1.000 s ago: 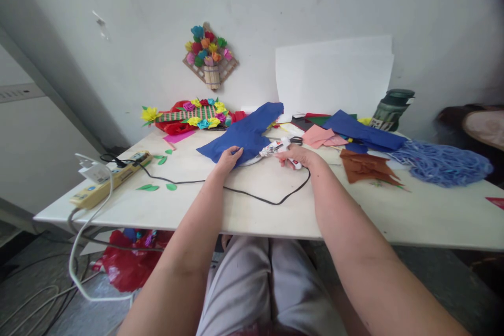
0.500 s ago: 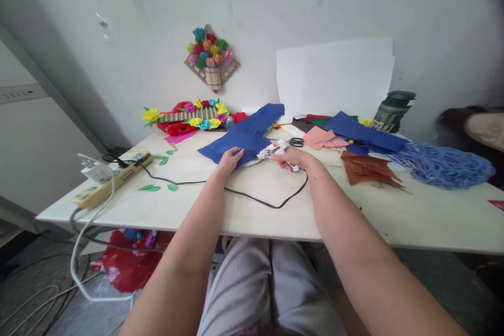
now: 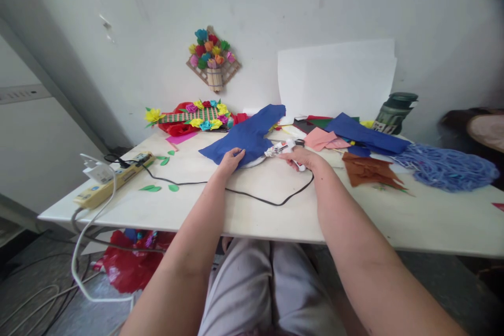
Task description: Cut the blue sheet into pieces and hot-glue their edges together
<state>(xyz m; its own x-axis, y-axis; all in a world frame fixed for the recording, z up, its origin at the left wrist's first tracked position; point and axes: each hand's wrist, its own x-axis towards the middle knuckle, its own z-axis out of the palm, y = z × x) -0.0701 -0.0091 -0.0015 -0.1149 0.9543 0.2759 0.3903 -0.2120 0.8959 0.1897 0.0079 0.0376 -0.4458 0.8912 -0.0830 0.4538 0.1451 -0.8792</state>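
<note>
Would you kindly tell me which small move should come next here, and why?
I would probably ease the white, black-corded glue gun slightly left, towards the irregular blue sheet, perhaps paper: the right hand grips the gun with its tip close to the sheet's right side, and the left hand is at the near edge, where it could steady things.

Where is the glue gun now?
The glue gun is in the right hand, just right of centre in the head view, its tip beside the blue sheet.
</note>
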